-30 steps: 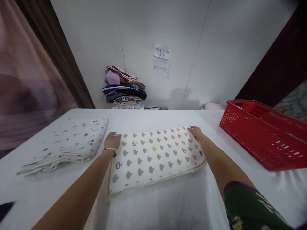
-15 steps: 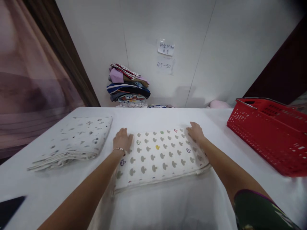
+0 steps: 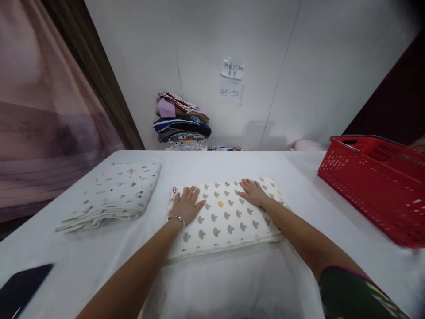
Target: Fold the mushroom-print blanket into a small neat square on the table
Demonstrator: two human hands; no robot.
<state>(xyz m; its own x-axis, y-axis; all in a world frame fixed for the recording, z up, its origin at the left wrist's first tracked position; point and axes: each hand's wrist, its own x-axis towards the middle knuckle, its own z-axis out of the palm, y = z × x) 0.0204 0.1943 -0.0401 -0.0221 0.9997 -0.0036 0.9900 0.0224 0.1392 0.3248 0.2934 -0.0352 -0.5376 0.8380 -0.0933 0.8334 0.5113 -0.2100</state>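
Observation:
A white folded cloth (image 3: 224,217) with a grey mushroom print and a few coloured mushrooms lies flat on the white-covered table (image 3: 239,164) in front of me. My left hand (image 3: 186,205) rests on the cloth's left part, palm down with the fingers spread. On its right part, near the far edge, my right hand (image 3: 254,192) lies flat, fingers also apart. Neither hand grips the fabric. To the left sits a second folded cloth (image 3: 116,190), white with small dark and brown motifs, touched by neither hand.
A red plastic basket (image 3: 375,190) with a metal handle stands at the right. A dark flat device (image 3: 23,288) lies at the near left. Behind the table a pile of folded fabrics (image 3: 182,119) rises against the wall, below and left of paper signs (image 3: 231,82).
Both hands have moved inward from the cloth's side edges onto its top and now lie flat with fingers spread. The view has shifted slightly, showing more of the dark device.

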